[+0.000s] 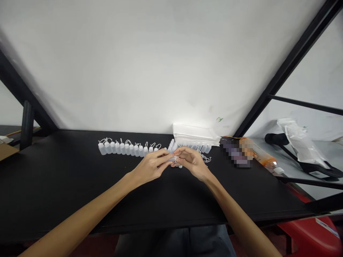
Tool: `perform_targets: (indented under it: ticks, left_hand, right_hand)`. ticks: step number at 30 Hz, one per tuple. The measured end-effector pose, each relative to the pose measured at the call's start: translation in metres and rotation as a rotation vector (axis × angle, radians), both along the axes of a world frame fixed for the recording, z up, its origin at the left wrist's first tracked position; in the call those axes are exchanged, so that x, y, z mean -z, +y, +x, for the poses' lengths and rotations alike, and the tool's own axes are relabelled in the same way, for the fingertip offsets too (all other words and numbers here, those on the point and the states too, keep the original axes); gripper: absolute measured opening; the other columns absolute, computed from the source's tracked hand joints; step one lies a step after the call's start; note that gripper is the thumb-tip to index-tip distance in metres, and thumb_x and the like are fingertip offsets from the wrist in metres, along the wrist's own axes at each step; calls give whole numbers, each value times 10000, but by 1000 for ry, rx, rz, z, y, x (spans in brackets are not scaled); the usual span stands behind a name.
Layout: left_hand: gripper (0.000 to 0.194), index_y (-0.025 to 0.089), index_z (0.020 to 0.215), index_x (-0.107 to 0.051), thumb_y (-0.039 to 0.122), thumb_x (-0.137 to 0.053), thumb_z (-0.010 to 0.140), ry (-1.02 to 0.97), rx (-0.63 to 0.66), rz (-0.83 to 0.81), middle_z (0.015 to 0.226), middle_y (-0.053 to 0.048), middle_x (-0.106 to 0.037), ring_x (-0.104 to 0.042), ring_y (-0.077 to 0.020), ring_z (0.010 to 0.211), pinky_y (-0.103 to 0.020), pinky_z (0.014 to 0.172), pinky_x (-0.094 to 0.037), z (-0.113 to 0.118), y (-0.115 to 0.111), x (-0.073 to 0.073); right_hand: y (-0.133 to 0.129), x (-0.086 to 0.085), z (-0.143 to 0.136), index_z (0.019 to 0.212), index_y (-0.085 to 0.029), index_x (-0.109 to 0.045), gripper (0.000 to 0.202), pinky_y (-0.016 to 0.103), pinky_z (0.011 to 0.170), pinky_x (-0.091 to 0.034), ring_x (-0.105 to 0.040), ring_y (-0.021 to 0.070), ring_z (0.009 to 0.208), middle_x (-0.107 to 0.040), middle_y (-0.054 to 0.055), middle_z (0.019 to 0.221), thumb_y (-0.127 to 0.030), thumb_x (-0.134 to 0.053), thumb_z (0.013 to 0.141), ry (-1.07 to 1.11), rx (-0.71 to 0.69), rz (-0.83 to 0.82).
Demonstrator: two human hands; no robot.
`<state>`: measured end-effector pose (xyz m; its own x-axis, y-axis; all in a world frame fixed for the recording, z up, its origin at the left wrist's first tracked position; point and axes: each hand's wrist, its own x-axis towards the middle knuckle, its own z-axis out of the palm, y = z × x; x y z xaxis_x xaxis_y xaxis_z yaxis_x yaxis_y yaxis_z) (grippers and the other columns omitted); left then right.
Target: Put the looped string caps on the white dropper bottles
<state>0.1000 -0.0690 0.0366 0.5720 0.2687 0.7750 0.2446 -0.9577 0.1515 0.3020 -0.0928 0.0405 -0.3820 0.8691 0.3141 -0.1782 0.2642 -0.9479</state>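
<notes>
Between my two hands, above the black table (88, 192), is a small translucent bottle (171, 159). Closed fingers of my left hand (152, 165) grip its body. At its white neck end, my right hand (192, 162) pinches with thumb and fingers; the exact part held is too small to tell. Several similar bottles with white caps and thin loops stand in a row (126, 149) to the left. More small bottles (205, 147) sit behind my right hand. White looped strips (205, 158) lie just right of that hand.
A stack of white sheets (195, 134) lies by the wall. To the right are a blurred-out object (238, 153) and a bottle with an orange label (264, 159). Beyond the table's right side are a black item with plastic wrap (302, 146) and a red stool (313, 235).
</notes>
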Motion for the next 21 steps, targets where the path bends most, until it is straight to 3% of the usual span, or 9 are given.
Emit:
perform_targets:
  ticks: [11,16,21]
  left_hand:
    - [211,145,1114,-636,120,-535,931,-3,-70,94,980,-105,-666,-656,-151,819,-268,682,-575,2,-5,-6]
    - [295,160,1188,-593,65,-503,924,22,-78,179,972,-103,-661,-643,-155,840,-270,684,-567,1,-5,-7]
    - [304,171,1184,-615,65,-502,923,17,-79,143,975,-96,-656,-635,-150,834,-265,685,-559,2,-5,-4]
  right_hand:
    - [-4,-8,1,985,-196,-644,232,396,802,-611,-686,170,796,-652,38,928,-332,-725,816,19,35,-22]
    - [-4,-8,0,961,-192,-651,220,378,781,-612,-682,159,773,-644,35,923,-329,-732,810,17,48,-17]
    - [-3,-10,0,967,-195,-659,213,351,747,-612,-673,168,818,-637,36,902,-315,-736,808,9,42,4]
